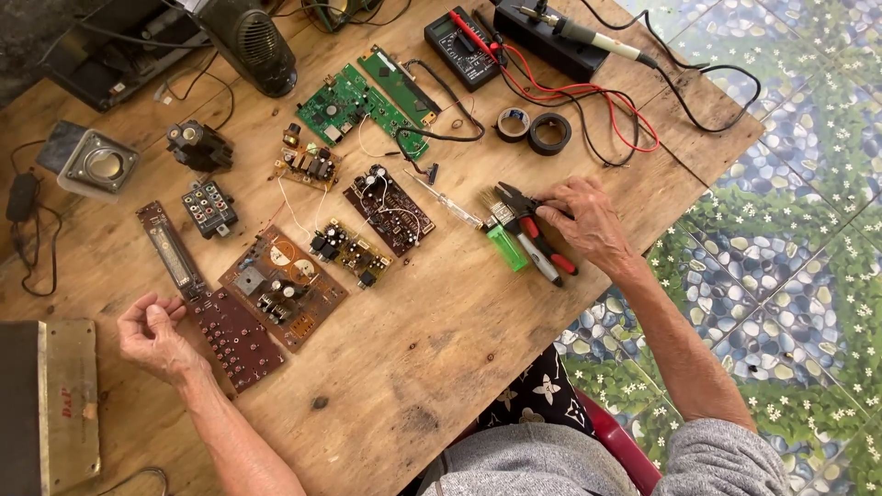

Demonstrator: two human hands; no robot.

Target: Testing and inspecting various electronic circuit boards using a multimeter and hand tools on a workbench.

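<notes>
Floor: tiled floor point(781, 230) printed with pebbles, leaves and small white flowers, filling the right side of the head view; it runs out of frame on the right.
Table: worn wooden table point(432, 349), scratched and stained, set at a slant; its left and top edges are cut off.
Seat: red chair edge point(625, 441) shows under the person's lap; most of it is hidden by clothing.
Boards: brown circuit boards point(285, 285) lie flat mid-table; green circuit boards point(363, 106) sit further back; component detail is too small to read.
Box: metal-faced box point(50, 404) at lower left, cropped by the frame.
Instruments: black multimeter point(459, 46) with red leads near the far edge; soldering iron point(588, 37) on its stand beside it; two tape rolls point(535, 129) just in front.
Right hand: right hand point(583, 220) rests palm down, fingertips closed on the red-handled pliers point(533, 230), which lie on the table beside a green lighter point(507, 246).
Left hand: left hand point(152, 332) lies on the table beside a dark board, fingers curled loosely together, holding nothing.
Hidden: objects at top left are dark and cropped; hard to make out.
</notes>
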